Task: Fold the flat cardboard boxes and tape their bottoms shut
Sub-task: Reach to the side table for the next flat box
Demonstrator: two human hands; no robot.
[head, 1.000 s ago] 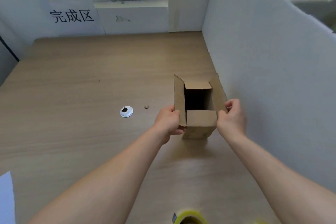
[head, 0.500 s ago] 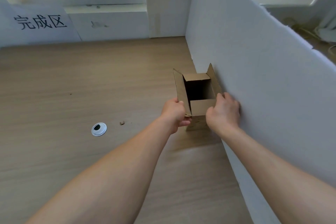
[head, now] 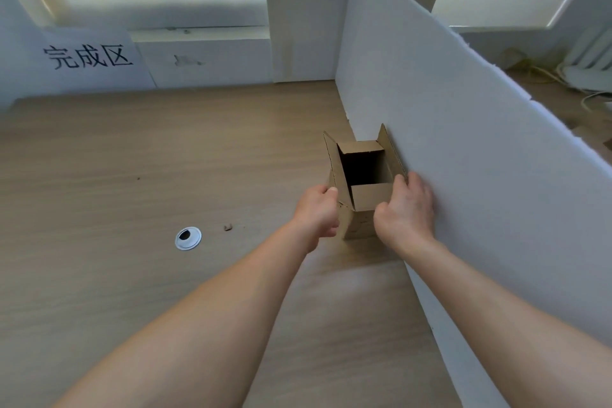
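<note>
An upright cardboard box (head: 359, 205) is gripped on the counter (head: 132, 175) by curled fingers of the left hand (head: 316, 210) and right hand (head: 405, 209).

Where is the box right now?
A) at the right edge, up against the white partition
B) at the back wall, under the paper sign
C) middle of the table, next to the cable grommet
A: the cardboard box stands open-topped with its right flap along the white partition, well away from the cable grommet and the paper sign.
</note>
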